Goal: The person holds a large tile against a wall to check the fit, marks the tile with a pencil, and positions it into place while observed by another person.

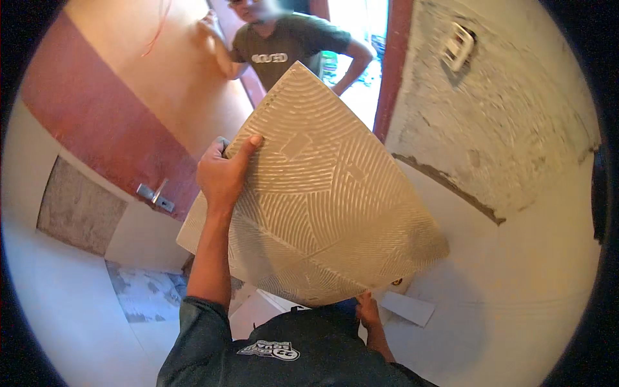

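Observation:
A large square tile (380,213) is held up at a tilt, one corner pointing away from me. Its visible face carries beige adhesive combed into curved ridges. My left hand (222,173) is closed on its left edge, the thumb on the ridged face and the fingers mostly hidden behind. At the lower right edge, near the bottom corner, my right hand (369,311) grips the tile from below, its fingers partly hidden.
Another person (277,48) stands beyond the tile by the doorway, one hand raised to the wall. A red-brown door with a metal handle (157,197) is at left. At right are a rough plastered wall (503,97) and a white electrical box (458,47). A pale tile strip (408,307) lies lower right.

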Demonstrator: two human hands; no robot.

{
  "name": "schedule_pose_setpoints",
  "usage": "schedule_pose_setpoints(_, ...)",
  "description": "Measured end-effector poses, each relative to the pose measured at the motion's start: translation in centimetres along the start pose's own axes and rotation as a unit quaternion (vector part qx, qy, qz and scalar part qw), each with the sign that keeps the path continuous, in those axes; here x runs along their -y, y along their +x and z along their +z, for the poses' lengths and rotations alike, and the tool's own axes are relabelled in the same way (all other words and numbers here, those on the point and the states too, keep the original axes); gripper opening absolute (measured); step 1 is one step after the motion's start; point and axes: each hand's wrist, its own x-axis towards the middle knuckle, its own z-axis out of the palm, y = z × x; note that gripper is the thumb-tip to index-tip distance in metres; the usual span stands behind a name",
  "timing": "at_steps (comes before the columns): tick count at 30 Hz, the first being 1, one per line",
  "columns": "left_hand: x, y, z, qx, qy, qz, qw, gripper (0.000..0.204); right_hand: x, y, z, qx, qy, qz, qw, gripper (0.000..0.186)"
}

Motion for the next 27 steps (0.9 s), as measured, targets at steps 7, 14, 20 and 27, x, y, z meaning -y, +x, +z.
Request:
schedule_pose_setpoints(7,-4.8,-1.4,3.7,0.051,0.014,0.023,0.998,0.072,5.8,-1.6,-1.9,-0.011,0.271,0.272,0.923,0.076)
schedule_pose_setpoints(14,-6.3,-2.4,5.7,0.104,-0.029,0.055,0.993,0.071,2.9,-3.6,2.4,-0.09,0.323,0.188,0.923,0.077)
schedule_pose_setpoints(20,-5.9,-1.4,7.6,0.127,0.003,0.136,0.982,0.077,5.9,-4.6,-0.1,-0.005,0.364,0.245,0.899,0.07)
schedule_pose_setpoints(27,-3.9,-0.5,10.3,0.099,-0.052,0.245,0.963,0.07,7.3,-2.0,1.2,-0.013,0.422,0.283,0.861,0.028)
